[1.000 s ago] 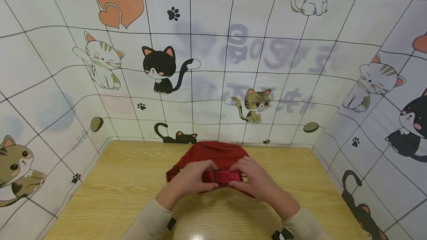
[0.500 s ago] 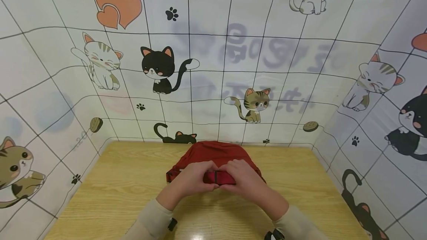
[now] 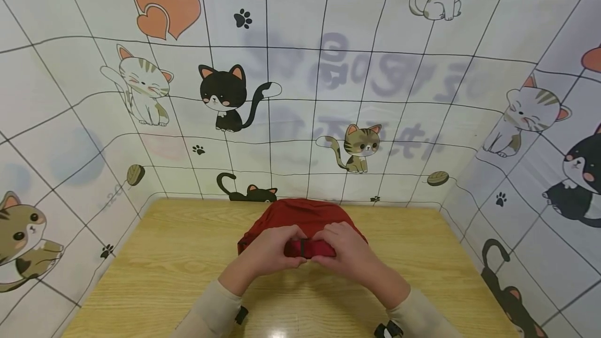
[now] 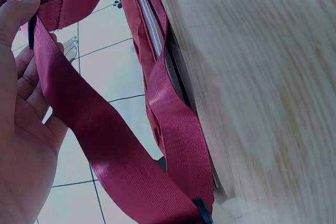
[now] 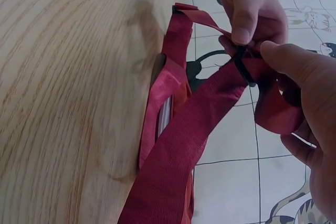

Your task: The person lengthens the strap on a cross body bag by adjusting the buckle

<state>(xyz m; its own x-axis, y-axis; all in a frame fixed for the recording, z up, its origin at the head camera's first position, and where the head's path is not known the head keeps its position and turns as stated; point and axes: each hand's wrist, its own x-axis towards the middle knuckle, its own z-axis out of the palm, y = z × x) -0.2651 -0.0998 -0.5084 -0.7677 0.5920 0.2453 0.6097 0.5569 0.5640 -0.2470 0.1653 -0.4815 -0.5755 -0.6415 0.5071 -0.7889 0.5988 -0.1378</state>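
Note:
A red fabric bag (image 3: 305,215) lies at the back of the table, its front partly hidden behind the hands. Its wide crimson strap (image 3: 321,248) is raised in front of it and carries a black slider buckle (image 5: 244,67). My left hand (image 3: 269,251) pinches the strap at the slider, thumb right at the black bar. On the other side of the slider, my right hand (image 3: 347,252) grips the strap between thumb and fingers; a loop of strap bulges under its thumb in the right wrist view. Lower in the left wrist view, the strap (image 4: 121,166) hangs in a long loop.
The wooden table (image 3: 178,265) extends around the bag on both sides. A white grid-patterned sheet (image 3: 291,77) with cartoon cats rises behind and at both sides. A pale zipper (image 4: 149,22) runs along the bag's edge.
My right hand slid left along the strap towards my left hand, then moved back slightly right. The left hand stayed nearly in place. The bag's left end shifted a little.

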